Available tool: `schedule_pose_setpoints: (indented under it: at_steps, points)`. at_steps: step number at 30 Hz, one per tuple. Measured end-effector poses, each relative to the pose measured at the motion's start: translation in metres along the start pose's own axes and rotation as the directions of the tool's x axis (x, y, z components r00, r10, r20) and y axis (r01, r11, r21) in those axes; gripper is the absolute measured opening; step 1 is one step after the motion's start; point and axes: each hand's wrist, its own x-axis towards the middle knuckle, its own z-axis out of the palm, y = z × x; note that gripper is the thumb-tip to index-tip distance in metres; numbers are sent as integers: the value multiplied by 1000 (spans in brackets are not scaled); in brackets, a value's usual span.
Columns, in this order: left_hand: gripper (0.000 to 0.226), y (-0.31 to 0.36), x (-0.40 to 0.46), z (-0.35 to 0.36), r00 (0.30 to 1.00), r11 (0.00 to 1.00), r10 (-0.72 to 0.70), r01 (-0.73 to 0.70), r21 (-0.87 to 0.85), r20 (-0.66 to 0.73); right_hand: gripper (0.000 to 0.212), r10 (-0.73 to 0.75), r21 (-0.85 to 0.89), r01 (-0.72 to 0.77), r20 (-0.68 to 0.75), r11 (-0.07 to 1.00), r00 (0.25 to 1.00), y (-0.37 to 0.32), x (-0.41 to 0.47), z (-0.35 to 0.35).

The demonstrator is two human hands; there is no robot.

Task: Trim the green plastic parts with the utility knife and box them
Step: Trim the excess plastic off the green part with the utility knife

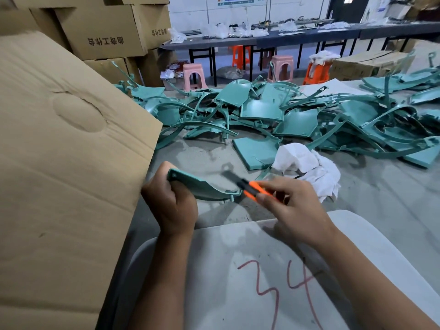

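A pale grey surface [238, 270] with "34" scrawled on it in red lies nearest the camera, under both forearms; whether it is a stool top or a lid is hard to say. Just beyond its far edge the left hand [170, 206] grips a curved green part [202, 186], fingers and thumb wrapped tight round its left end, so the piece runs out to the right over the floor. The right hand [292, 208] pinches an orange and black utility knife [247, 186] between thumb and fingers, its dark front end pointing up and left, blurred, and lying close against the right end of the part.

Past the hands, on the grey floor [381, 198], sits a crumpled white cloth [309, 167], touching a flat green panel [256, 151]. Behind them spreads a wide heap of green parts [285, 110], panels and curved strips tangled together. A large cardboard box flap [66, 151] fills the left side beside the left hand, with stacked cartons [102, 29] behind it. Further off stand pink stools [194, 75] and orange stools [316, 72], beside a long dark table [273, 39] bearing white bags.
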Motion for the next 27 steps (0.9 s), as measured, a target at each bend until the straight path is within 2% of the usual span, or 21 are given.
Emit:
schedule_pose_setpoints:
  at_steps: [2, 4, 6, 8, 10, 13, 15, 19, 21, 24, 25, 27]
  points:
    - [1, -4, 0, 3, 998, 999, -43, 42, 26, 51, 24, -5, 47, 13, -183, 999, 983, -2, 2, -1]
    - [8, -11, -2, 4, 979, 998, -62, 60, 17, 196, 23, -91, -48, 81, -278, 996, 956, -4, 1, -1]
    - [6, -16, -4, 3, 895, 984, -121, 164, -64, 428, 25, -119, -58, 107, -285, 993, 951, -4, -1, 3]
    - [18, -18, -7, 4, 812, 972, -166, 229, -45, 559, 21, -92, -7, 93, -259, 996, 961, -4, -2, 7]
    - [23, -18, -8, 7, 855, 990, -127, 142, 10, 502, 16, -105, -23, 103, -262, 994, 959, -5, -1, 10]
    - [15, -13, -3, 8, 956, 997, 37, -57, 60, 291, 13, -136, -94, 112, -302, 989, 943, -5, -2, 8]
    - [13, -8, -3, 7, 969, 985, 123, -146, 97, 216, 16, -160, -100, 136, -296, 986, 942, -7, -3, 8]
    - [38, -2, -6, 9, 947, 985, 141, -163, 55, 290, 18, -244, -156, 217, -182, 964, 952, -12, -4, 14]
    - [39, 0, -7, 10, 943, 985, 138, -162, 56, 303, 15, -220, -190, 183, -194, 965, 956, -10, -1, 14]
    - [35, 1, -9, 12, 938, 983, 144, -173, 66, 316, 10, -97, -196, 42, -281, 980, 955, -3, 3, 9]
    - [33, 1, -11, 13, 934, 983, 143, -173, 67, 326, 11, -96, -191, 42, -284, 981, 954, -2, 2, 8]
    - [27, 5, -13, 17, 929, 985, 136, -164, 52, 345, 14, -178, -177, 138, -239, 975, 955, -7, 0, 8]
